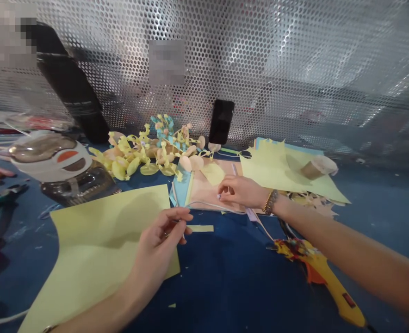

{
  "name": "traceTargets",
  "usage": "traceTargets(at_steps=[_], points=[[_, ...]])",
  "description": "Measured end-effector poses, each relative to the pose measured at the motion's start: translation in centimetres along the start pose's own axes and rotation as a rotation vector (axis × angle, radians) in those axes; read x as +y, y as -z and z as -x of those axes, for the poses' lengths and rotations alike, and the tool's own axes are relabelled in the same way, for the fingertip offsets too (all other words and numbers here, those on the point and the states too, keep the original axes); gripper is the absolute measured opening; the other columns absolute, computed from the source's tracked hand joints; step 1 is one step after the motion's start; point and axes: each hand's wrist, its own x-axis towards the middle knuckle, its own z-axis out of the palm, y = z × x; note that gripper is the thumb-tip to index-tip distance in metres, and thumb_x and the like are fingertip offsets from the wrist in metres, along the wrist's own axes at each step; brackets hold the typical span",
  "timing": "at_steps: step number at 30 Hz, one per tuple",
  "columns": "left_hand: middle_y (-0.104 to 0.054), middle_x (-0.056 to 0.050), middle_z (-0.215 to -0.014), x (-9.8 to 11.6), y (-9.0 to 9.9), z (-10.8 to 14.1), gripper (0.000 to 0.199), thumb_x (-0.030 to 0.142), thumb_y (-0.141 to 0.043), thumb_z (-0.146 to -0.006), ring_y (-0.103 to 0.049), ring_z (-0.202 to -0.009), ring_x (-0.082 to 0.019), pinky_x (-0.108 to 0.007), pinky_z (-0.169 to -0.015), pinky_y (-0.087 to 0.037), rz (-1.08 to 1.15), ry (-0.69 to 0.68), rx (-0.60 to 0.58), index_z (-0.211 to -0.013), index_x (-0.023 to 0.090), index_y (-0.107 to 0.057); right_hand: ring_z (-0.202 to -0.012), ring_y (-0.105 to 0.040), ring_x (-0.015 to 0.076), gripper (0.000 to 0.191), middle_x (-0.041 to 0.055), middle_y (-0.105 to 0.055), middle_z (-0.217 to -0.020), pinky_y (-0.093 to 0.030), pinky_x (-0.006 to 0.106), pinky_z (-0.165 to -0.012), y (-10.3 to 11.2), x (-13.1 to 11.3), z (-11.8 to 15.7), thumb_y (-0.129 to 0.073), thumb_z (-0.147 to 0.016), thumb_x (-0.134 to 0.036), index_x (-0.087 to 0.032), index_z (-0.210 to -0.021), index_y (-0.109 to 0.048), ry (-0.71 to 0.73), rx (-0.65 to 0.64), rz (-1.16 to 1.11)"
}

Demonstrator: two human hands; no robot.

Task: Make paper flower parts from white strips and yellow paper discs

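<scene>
Hands apart. Left hand point(155, 243) pinches thin strip point(182, 235); right hand point(238, 193) curled on pink cardstock point(207, 192). Risk: right forearm point(346, 245) dropping onto hot glue gun point(320, 277), burn.

A yellow hot glue gun point(324, 282), black smartphone point(221, 122), perforated metal panel point(315, 60)

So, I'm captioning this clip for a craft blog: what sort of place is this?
Most likely a paper-craft workbench, perhaps for making paper flowers. It shows sheets of pale yellow paper, a heap of cut yellow and peach paper petals and curls, and a yellow hot glue gun.
</scene>
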Motion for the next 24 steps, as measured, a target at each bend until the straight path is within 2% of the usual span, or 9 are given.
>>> traceTargets(at_steps=[3, 6, 10, 13, 15, 18, 21, 24], points=[[-0.065, -0.002, -0.090, 0.0, 0.0, 0.0, 0.014, 0.029, -0.058, -0.084, -0.061, -0.069, -0.012, -0.022, -0.058, -0.050, 0.011, -0.006, 0.007, -0.096, 0.021, -0.064, -0.071, -0.057, 0.0141, 0.013, 0.0027, -0.064, -0.081, -0.042, 0.026, -0.065, 1.2, -0.4, 0.7, -0.070, -0.079, -0.026, -0.016, -0.088, -0.069, -0.021, 0.005, 0.026], [-0.065, -0.001, -0.091, 0.0, -0.1, 0.0, 0.014, 0.027, -0.058, -0.084, -0.061, -0.068, -0.011, -0.022, -0.057, -0.050, 0.028, -0.023, 0.005, -0.096, 0.021, -0.064, -0.072, -0.059, 0.0146, 0.011, 0.0031, -0.066, -0.082, -0.044, 0.027, -0.067, 3.5, -1.8, 2.5, -0.064, -0.084, -0.025, -0.017, -0.091, -0.069, -0.068, 0.068, 0.046], [-0.065, -0.001, -0.092, 0.1, 0.0, 0.1, 0.013, 0.027, -0.060, -0.085, -0.061, -0.070, -0.011, -0.021, -0.058, -0.051, 0.030, -0.050, 0.012, -0.096, 0.022, -0.064, -0.071, -0.061, 0.0137, 0.015, 0.0005, -0.068, -0.084, -0.045, 0.027, -0.065, 6.7, -5.0, 6.8, -0.061, -0.086, -0.033, -0.022, -0.091, -0.070, -0.142, 0.277, 0.059], [-0.065, -0.001, -0.094, 0.7, 0.2, 0.4, 0.012, 0.026, -0.061, -0.085, -0.061, -0.073, -0.011, -0.020, -0.058, -0.051, 0.046, -0.110, 0.027, -0.096, 0.023, -0.064, -0.068, -0.060, 0.0129, 0.015, -0.0013, -0.068, -0.085, -0.045, 0.026, -0.060, 7.4, -7.6, 10.6, -0.061, -0.086, -0.037, -0.025, -0.091, -0.069, -0.194, 0.383, 0.060], [-0.066, 0.000, -0.094, 1.5, 0.3, 0.7, 0.013, 0.025, -0.062, -0.085, -0.061, -0.073, -0.011, -0.019, -0.058, -0.051, 0.063, -0.165, 0.035, -0.097, 0.024, -0.065, -0.065, -0.060, 0.0119, 0.014, -0.0024, -0.069, -0.085, -0.045, 0.025, -0.060, 6.9, -9.0, 12.8, -0.061, -0.087, -0.037, -0.027, -0.092, -0.069, -0.244, 0.451, 0.039], [-0.066, 0.001, -0.097, 3.2, 0.8, 0.9, 0.014, 0.024, -0.063, -0.084, -0.061, -0.074, -0.010, -0.018, -0.059, -0.051, 0.071, -0.274, 0.045, -0.098, 0.026, -0.065, -0.063, -0.060, 0.0109, 0.012, -0.0029, -0.069, -0.084, -0.046, 0.025, -0.062, 4.9, -10.7, 14.8, -0.062, -0.087, -0.033, -0.027, -0.095, -0.068, -0.263, 0.498, -0.015], [-0.067, 0.001, -0.100, 5.3, 1.6, 0.4, 0.015, 0.024, -0.063, -0.084, -0.062, -0.075, -0.010, -0.018, -0.060, -0.051, -0.002, -0.408, 0.074, -0.099, 0.027, -0.065, -0.064, -0.061, 0.0106, 0.009, -0.0024, -0.068, -0.082, -0.046, 0.024, -0.061, 2.1, -11.6, 15.0, -0.061, -0.088, -0.029, -0.024, -0.093, -0.067, -0.200, 0.481, -0.094], [-0.067, 0.000, -0.100, 7.1, 3.1, -0.9, 0.013, 0.027, -0.063, -0.084, -0.063, -0.072, -0.012, -0.021, -0.061, -0.051, -0.137, -0.507, 0.093, -0.097, 0.026, -0.065, -0.067, -0.062, 0.0122, 0.009, -0.0014, -0.068, -0.083, -0.045, 0.025, -0.062, -1.0, -11.8, 14.0, -0.058, -0.090, -0.027, -0.024, -0.092, -0.067, -0.107, 0.459, -0.106]])
